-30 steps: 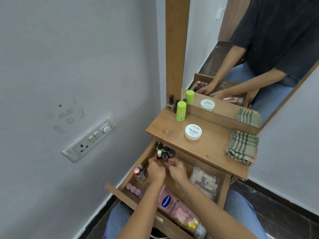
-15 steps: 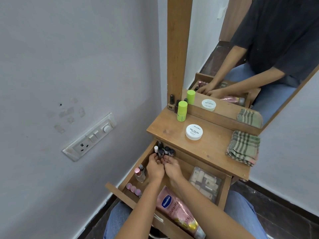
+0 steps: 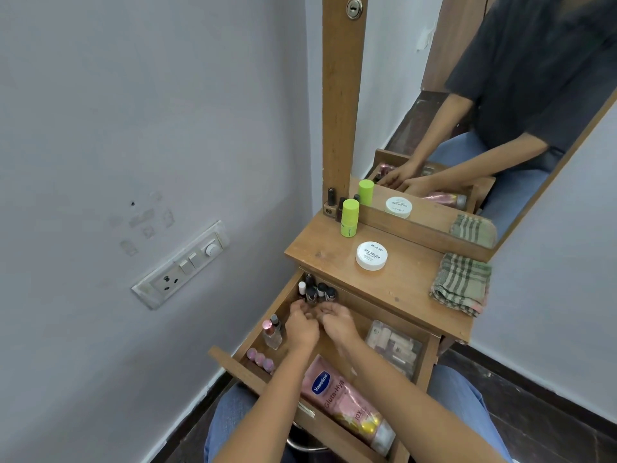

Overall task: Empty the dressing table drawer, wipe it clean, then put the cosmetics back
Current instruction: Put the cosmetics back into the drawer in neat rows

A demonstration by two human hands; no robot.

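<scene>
The wooden drawer (image 3: 225,357) is pulled out over my lap. Several small dark-capped nail polish bottles (image 3: 316,291) stand clustered in its back left corner. My left hand (image 3: 302,325) and my right hand (image 3: 336,320) lie side by side inside the drawer, just in front of those bottles. Their fingers are loosely curled and I see nothing held in them. Along the left wall stand a clear perfume bottle (image 3: 272,333) and pink-capped bottles (image 3: 260,359). A pink Vaseline tube (image 3: 344,401) lies at the front, and a clear box of cosmetics (image 3: 396,345) sits at the right.
On the tabletop (image 3: 409,285) stand a green stick (image 3: 349,218), a white nail polish jar (image 3: 371,255) and a folded checked cloth (image 3: 462,284). Small bottles (image 3: 331,202) stand by the mirror post. The mirror (image 3: 467,105) is behind, and a switch panel (image 3: 182,264) is on the left wall.
Both hands pushed the small bottles back into the drawer's rear left corner. The bottles now stand free, just beyond my fingertips.
</scene>
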